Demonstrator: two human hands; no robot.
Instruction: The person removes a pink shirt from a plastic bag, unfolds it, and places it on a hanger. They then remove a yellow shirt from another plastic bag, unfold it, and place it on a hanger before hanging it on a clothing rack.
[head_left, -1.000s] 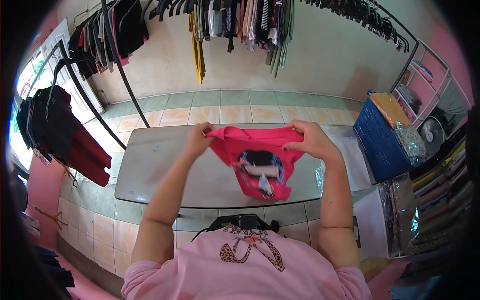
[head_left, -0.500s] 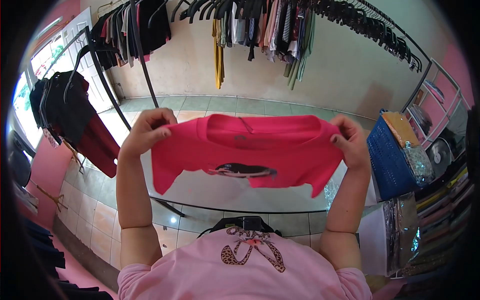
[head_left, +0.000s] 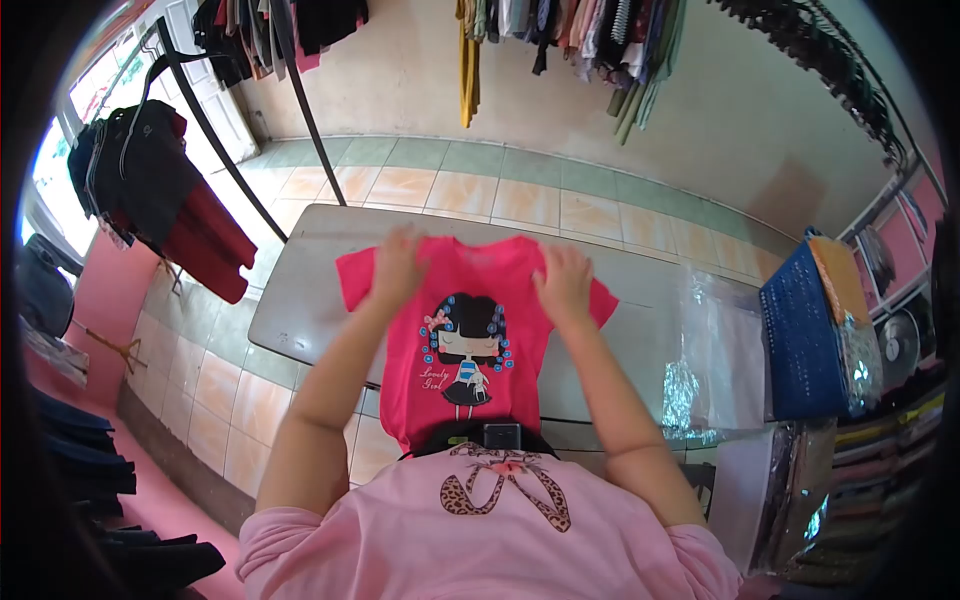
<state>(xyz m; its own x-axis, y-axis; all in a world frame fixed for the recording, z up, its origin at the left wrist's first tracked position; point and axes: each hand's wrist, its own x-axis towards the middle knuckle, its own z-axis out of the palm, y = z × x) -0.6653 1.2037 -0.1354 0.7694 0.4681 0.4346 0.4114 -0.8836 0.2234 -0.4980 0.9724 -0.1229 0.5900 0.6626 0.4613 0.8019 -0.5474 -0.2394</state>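
A bright pink T-shirt (head_left: 415,345) lies spread on the grey table, front side up, its neckline at the far side and its lower part hanging over the near edge. Printed on it is a black-haired cartoon girl with the words "Lovely Girl". My left hand (head_left: 400,270) rests on the shirt near the left sleeve, fingers stretched forward and a little blurred. Near the right shoulder seam, my right hand (head_left: 563,285) lies on the cloth with its fingers extended and apart.
The grey table (head_left: 300,270) stands before me. At its right are clear plastic bags (head_left: 720,345) and a blue basket (head_left: 805,340) of packed items. Dark and red clothes (head_left: 180,200) hang at the left. More garments (head_left: 620,40) hang along the back wall.
The shirt was held up by its shoulders in both hands. Now it is down on the table, printed front showing, and my hands have let go and moved closer together.
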